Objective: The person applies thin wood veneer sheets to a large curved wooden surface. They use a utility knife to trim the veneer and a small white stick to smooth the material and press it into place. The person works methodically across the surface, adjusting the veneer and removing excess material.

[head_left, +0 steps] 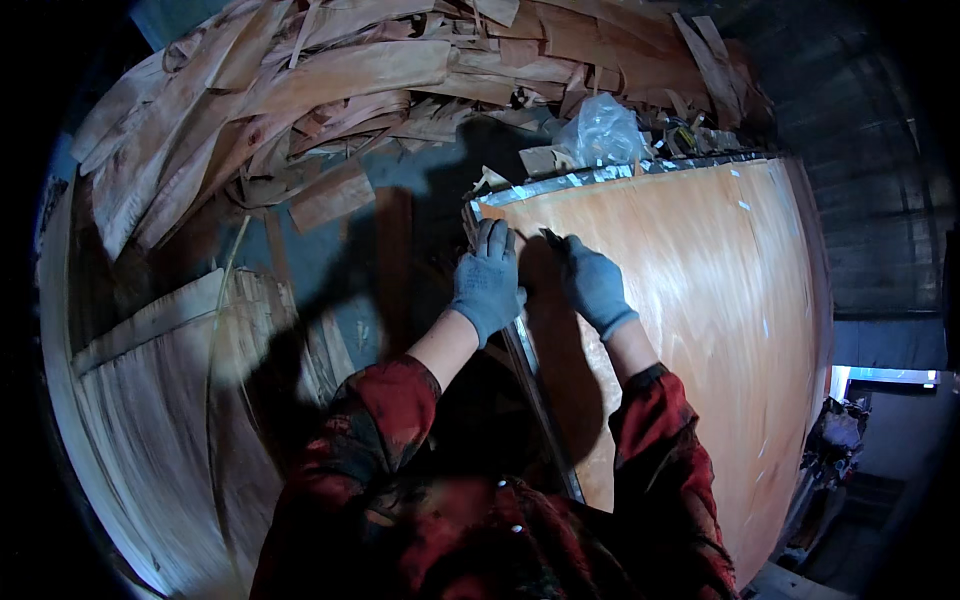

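A large sheet of reddish-tan wood veneer (690,300) lies on top of a stack in front of me and to the right. My left hand (488,280), in a blue-grey glove, rests on the sheet's left edge near its far left corner. Its fingers point away from me, stretched out, with the thumb toward the sheet. Just right of it, my right hand (597,285), gloved alike, is closed round a small dark tool (550,238), whose tip points at the veneer. Most of that tool is hidden in the fist, so its exact kind does not show.
Torn veneer scraps (350,80) are heaped across the far side. Crumpled clear plastic (605,130) sits behind the stack's far edge, which carries bits of pale tape. Another veneer stack (170,410) stands at the left, with a thin strip (222,300) across it.
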The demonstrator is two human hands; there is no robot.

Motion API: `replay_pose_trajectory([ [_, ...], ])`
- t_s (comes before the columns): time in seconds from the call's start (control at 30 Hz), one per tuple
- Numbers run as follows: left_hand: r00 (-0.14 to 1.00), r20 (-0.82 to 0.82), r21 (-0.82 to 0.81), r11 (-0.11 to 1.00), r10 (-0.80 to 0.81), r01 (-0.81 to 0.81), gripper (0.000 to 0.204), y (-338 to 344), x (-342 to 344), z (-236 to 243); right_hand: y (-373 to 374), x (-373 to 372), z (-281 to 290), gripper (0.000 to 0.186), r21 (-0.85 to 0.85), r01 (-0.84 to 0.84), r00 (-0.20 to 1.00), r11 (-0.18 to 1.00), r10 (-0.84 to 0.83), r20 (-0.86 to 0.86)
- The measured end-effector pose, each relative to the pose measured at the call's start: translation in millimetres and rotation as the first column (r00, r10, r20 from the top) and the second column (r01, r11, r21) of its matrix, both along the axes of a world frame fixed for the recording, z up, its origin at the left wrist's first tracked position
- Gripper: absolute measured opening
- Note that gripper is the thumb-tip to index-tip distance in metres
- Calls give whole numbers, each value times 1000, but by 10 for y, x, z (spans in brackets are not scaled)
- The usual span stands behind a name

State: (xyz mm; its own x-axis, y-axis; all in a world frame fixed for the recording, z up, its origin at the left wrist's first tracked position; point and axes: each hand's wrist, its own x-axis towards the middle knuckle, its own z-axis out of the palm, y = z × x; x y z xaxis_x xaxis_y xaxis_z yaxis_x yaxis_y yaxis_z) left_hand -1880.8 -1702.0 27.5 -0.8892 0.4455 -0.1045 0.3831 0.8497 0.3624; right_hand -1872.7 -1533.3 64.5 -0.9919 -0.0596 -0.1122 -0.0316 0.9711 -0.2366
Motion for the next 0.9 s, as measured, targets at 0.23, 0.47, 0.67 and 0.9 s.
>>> replay_pose_trajectory([
  [0.23,999,45,41,999,-3,1,73,-8,-20,-34,-268,-579,-121,15,224,-191,982,956,185,50],
  [0.47,994,98,30,999,-47,44,47,-40,-87,95,-458,-716,43,19,294,-252,960,922,200,194],
  [0.67,991,123,-122,991,-44,59,47,-11,-95,170,-547,-692,22,19,285,-202,965,937,140,223],
  [0.9,990,129,-113,992,-48,63,61,-13,-114,162,-441,-638,-15,19,260,-210,957,943,143,254],
])
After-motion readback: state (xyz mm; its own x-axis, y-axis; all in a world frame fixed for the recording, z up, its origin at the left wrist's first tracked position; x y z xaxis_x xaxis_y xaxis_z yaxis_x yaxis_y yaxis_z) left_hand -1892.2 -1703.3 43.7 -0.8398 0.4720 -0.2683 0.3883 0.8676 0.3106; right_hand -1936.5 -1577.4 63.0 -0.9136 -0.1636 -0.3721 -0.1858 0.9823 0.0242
